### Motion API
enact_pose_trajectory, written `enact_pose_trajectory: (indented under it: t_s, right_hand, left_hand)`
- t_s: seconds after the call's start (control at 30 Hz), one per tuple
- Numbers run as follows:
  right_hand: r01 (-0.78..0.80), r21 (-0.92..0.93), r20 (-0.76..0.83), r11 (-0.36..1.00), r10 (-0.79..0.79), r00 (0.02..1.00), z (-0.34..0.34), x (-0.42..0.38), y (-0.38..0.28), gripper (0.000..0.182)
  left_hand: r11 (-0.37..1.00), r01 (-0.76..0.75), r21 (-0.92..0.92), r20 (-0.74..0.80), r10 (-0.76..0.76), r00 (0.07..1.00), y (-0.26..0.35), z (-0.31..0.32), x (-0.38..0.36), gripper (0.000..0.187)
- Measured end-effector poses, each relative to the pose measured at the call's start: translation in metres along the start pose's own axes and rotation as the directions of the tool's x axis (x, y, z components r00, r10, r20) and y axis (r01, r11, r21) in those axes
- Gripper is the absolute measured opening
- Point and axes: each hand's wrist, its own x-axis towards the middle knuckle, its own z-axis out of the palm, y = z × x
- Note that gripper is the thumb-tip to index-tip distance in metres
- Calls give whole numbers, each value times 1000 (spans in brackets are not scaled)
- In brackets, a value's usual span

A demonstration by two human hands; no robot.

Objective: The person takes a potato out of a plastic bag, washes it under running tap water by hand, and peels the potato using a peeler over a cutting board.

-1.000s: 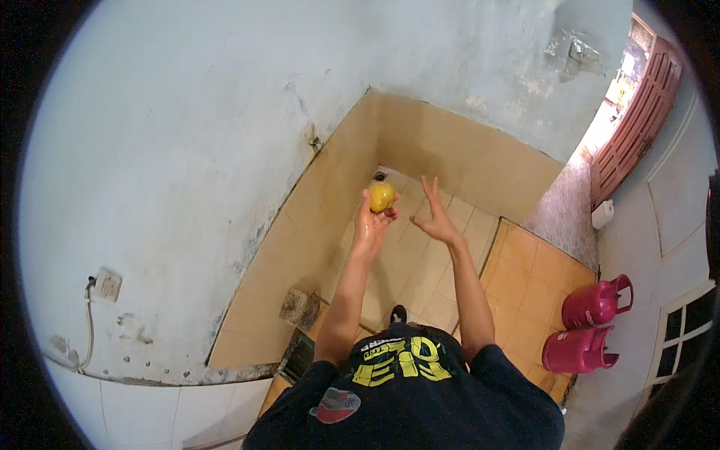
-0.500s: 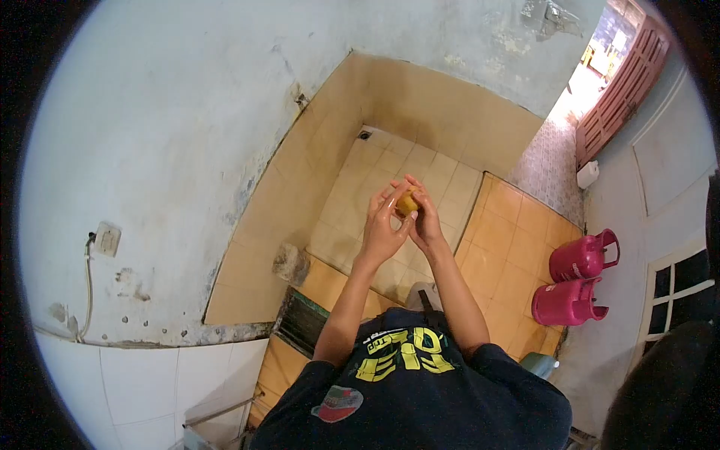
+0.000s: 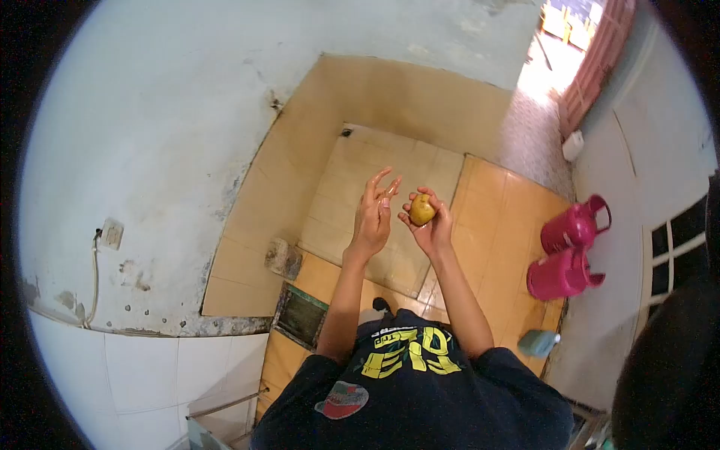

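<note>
Well, your right hand (image 3: 433, 225) had the yellow fruit (image 3: 422, 211), and your left hand (image 3: 370, 217) had nothing in it. The fruit sat at 3 o'clock from your left palm, with 12 o'clock pointing away from your tummy. There was a small gap between that hand and the fruit, so they did not touch. Your right hand was the nearer one, because it was the one holding on. Its fingers were bent around the fruit, clamped on its sides, and a big bit of the skin peeked out towards you.

Your left fingers were spread apart and pointed up to about 1 o'clock. They looked shiny, as if wet. The fruit was nearly round like a ball. Its long way seemed to run from about 12 to 6 o'clock, but your fingers hid part of it, so that may not be quite right.

Both hands were up in front of your dark shirt (image 3: 420, 397), over the pale tile floor (image 3: 390, 262). The little drain (image 3: 346, 133) was between 10 and 11 o'clock from the fruit. Two pink gas tanks (image 3: 566, 229) (image 3: 556, 276) stood side by side between 3 and 4 o'clock. A blue-green jug (image 3: 538, 343) was between 4 and 5 o'clock. The rough block (image 3: 283, 259) was at 8 o'clock from your left hand.
</note>
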Motion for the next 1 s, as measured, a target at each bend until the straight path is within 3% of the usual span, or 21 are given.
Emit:
enact_pose_trajectory:
  t_s: [0.1,0.2,0.3,0.37,0.47,0.57,0.67,0.87,1.0]
  right_hand:
    - [32,42,33,999,-34,999,-22,-40,-31,25]
    - [82,-305,67,949,-64,996,-38,-80,-68,24]
    - [122,-609,137,784,-48,989,-39,-114,-90,23]
    - [94,-633,122,769,-21,992,-42,-137,-96,23]
    - [60,-635,88,770,-6,996,-52,-167,-98,24]
    - [24,-615,55,788,13,998,-59,-194,-103,23]
    - [31,-579,62,815,6,998,-63,-209,-107,22]
    - [91,-587,102,804,-38,994,-51,-240,-116,21]
    - [113,-599,103,793,-64,993,-34,-261,-118,20]
  left_hand:
    - [989,-80,128,84,70,994,27,36,-19,44]
    - [980,-105,169,106,87,990,59,76,-46,41]
    - [963,-116,245,97,95,991,78,99,-77,38]
    - [953,-134,273,62,121,991,88,109,-97,37]
    - [989,13,151,-83,-1,997,110,123,-127,29]
    - [996,66,55,-160,-56,985,127,131,-149,18]
    - [999,-4,-47,-240,-8,971,130,137,-167,14]
    - [998,4,65,-229,11,973,179,136,-174,24]
    - [991,57,-120,-259,-86,962,177,134,-200,24]
